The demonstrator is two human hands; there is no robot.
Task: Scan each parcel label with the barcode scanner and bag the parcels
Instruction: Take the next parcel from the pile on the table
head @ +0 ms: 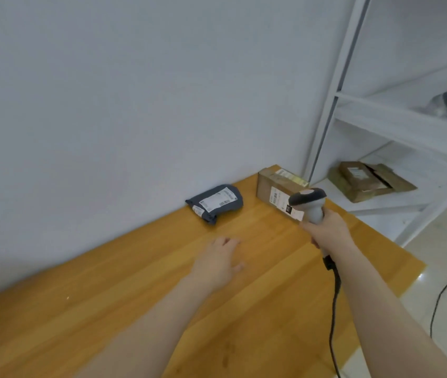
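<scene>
While the right hand [326, 227] grips the barcode scanner [309, 204] near the cardboard box [276, 186], the left hand [218, 261] hovers — fingers relaxed, holding nothing.

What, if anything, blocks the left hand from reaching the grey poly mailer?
Probably nothing, so yes. Only bare wooden table lies between the open left hand and the grey poly mailer; the right hand and barcode scanner sit off to the side.

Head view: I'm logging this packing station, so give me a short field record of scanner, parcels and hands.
scanner: corded barcode scanner, gripped by right hand, in front of cardboard box
left hand: open, above wooden table, holding nothing
parcels on table: grey poly mailer, cardboard box, lying apart
white shelf: brown cartons
</scene>
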